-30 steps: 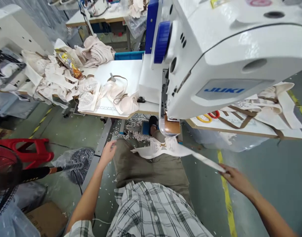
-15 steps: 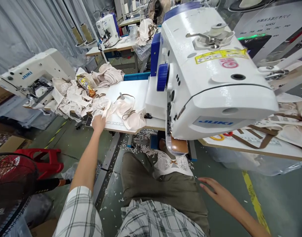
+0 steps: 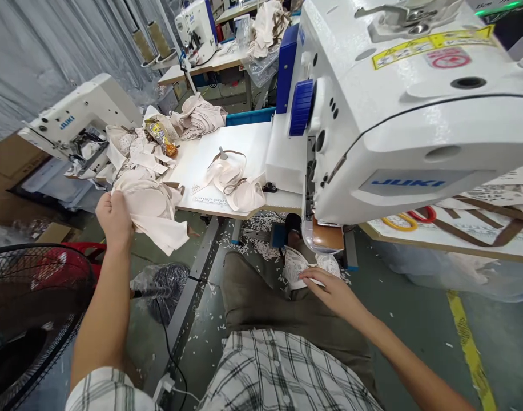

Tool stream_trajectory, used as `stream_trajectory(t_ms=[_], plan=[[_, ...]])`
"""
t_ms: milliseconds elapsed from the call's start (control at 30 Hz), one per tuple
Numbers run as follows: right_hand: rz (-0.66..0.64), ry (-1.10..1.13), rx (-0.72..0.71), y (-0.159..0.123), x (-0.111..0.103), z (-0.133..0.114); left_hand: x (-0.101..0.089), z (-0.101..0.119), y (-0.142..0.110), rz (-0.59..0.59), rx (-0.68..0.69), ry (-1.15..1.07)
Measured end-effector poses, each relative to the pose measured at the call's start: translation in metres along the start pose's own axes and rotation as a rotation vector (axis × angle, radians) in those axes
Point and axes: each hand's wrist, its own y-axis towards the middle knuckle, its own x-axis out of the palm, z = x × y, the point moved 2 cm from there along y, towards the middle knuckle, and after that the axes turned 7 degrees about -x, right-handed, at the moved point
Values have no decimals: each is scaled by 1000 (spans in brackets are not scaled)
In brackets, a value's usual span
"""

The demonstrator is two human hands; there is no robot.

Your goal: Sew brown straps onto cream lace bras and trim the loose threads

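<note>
My left hand (image 3: 115, 221) is closed on the edge of a beige bra (image 3: 147, 202), holding it off the left front edge of the table so a pale flap hangs down. My right hand (image 3: 333, 292) reaches over my lap, fingers stretched out, its tips at the middle of a white lace bra (image 3: 294, 265). That bra lies by my knees, under the front of the white sewing machine (image 3: 398, 142); whether the fingertips touch it cannot be told. Another beige bra (image 3: 246, 194) with a brown strap rests on the white tabletop (image 3: 193, 171).
A second sewing machine (image 3: 84, 123) stands left beside heaped beige pieces (image 3: 201, 117) and a yellow snack packet (image 3: 163, 137). A fan (image 3: 34, 319) is at lower left. Brown straps (image 3: 510, 228), a yellow ring (image 3: 399, 222) and a red ring (image 3: 423, 214) lie on the right table.
My left hand has lifted a beige bra from the tabletop and drawn it left. My right hand has moved left to the white lace bra. The view has shifted.
</note>
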Motion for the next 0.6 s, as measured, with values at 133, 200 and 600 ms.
stream_trajectory(t_ms=[133,200,600], plan=[[-52,23,-174,21,14,-54,-23,14,-24,-158,-114,35],[-3,0,-351,36,21,-84,-28,24,-45,-394,-175,171],[-83,-157,-607,129,81,-96,-1,-16,-142,-852,567,720]])
